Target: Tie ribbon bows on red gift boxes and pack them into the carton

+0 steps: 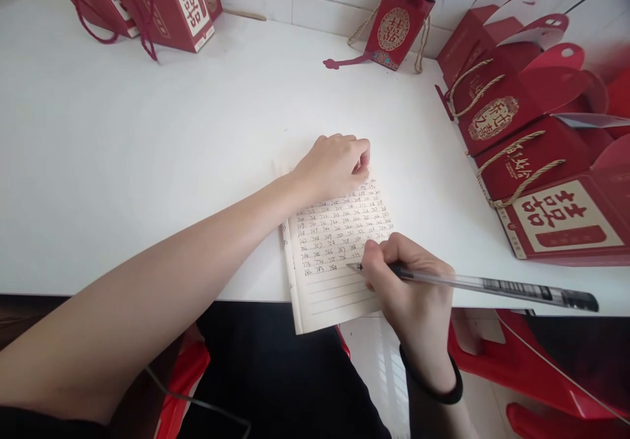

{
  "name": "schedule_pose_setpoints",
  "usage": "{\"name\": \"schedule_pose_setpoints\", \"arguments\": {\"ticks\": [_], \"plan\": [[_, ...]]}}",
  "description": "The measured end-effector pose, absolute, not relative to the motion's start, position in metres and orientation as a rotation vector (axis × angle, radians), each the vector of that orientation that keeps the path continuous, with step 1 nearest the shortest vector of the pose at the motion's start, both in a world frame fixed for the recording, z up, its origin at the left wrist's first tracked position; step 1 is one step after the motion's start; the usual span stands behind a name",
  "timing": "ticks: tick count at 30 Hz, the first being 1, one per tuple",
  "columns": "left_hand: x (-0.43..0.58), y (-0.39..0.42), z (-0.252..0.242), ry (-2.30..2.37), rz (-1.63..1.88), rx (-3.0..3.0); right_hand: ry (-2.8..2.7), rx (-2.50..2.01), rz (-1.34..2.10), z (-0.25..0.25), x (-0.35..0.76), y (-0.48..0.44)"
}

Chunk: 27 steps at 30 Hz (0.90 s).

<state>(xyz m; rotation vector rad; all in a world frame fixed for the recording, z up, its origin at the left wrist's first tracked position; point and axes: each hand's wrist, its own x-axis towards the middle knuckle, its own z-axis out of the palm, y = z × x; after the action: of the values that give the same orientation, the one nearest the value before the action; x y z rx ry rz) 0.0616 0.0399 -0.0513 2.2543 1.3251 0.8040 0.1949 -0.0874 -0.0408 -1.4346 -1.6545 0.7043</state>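
A small lined notebook (329, 255) lies on the white table (147, 150), its lower part hanging over the front edge. Rows of handwritten numbers fill most of the page. My left hand (337, 163) rests on the notebook's top edge with the fingers curled closed, pressing the page down. My right hand (406, 281) grips a clear-barrelled pen (472, 285), its tip touching the page at the end of the last written row. A black band circles my right wrist.
Red gift boxes with rope handles (531, 144) crowd the table's right side. More red boxes (162, 2) stand at the back left, and one small red bag (396, 29) leans against the tiled wall. A red plastic chair (522, 367) is below right.
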Motion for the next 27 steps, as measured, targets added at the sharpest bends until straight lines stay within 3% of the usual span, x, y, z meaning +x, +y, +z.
{"name": "schedule_pose_setpoints", "arguments": {"ticks": [27], "plan": [[0.0617, 0.0387, -0.0494, 1.386, 0.754, 2.291, -1.656, -1.394, 0.615, -0.0445, 0.1928, -0.0875]]}}
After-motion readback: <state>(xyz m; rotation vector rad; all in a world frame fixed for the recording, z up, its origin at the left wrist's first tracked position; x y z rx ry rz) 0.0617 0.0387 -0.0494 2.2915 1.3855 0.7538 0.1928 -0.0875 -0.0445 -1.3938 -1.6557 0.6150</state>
